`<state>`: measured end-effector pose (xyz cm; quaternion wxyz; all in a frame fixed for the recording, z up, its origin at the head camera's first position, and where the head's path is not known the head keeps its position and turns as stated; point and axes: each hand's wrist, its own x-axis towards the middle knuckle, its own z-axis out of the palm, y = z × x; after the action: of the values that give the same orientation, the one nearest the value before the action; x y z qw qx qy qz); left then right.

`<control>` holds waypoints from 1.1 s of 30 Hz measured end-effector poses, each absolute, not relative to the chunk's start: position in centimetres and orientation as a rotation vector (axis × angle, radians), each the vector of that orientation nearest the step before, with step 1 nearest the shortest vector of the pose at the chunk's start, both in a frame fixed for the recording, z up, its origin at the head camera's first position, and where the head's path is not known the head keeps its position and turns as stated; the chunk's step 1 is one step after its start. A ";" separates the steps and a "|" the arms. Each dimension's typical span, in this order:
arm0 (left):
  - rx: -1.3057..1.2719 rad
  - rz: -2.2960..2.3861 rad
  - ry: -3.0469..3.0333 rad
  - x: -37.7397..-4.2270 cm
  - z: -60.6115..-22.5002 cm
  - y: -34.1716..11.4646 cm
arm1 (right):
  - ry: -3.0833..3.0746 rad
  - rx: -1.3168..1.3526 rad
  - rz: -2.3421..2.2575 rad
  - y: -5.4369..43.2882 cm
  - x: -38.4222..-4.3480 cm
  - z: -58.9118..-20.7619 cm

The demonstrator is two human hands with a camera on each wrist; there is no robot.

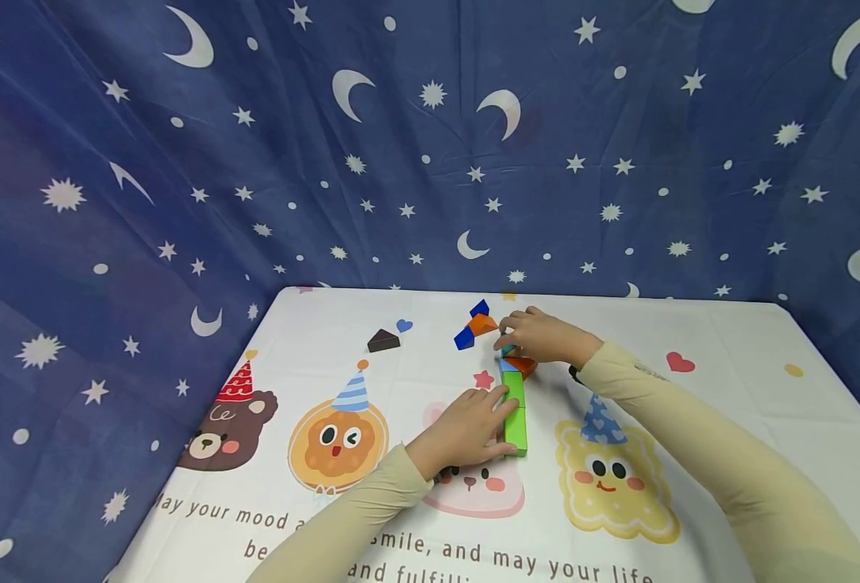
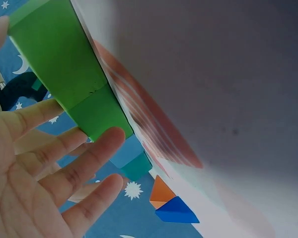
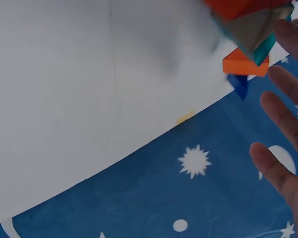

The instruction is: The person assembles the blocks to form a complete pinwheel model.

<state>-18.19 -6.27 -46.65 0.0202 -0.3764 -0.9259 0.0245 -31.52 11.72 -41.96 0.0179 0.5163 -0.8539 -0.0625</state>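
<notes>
Two green blocks stand end to end in a row on the table. Fingers of my left hand touch their left side, spread and fairly straight, with the thumb by the near end. Beyond the green come a light blue block, a teal block and an orange block. My right hand reaches over the far end and appears to pinch the teal block; its thumb is hidden. In the right wrist view the other fingers of that hand stretch out apart from the blocks.
Left of the right hand's fingertips lies a group of an orange block with a blue block and another blue block at its ends. A dark brown block lies farther left. A starry blue curtain hangs behind the printed white tablecloth.
</notes>
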 end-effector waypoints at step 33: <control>-1.164 0.067 -2.851 -18.3 -47.1 -6.3 | -2.774 1.364 0.033 14.6 -31.1 -41.9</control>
<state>-18.27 -6.27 -47.12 0.0304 -0.3778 -0.9251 0.0216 -31.07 14.64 -41.87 0.0253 0.4410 -0.8971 0.0106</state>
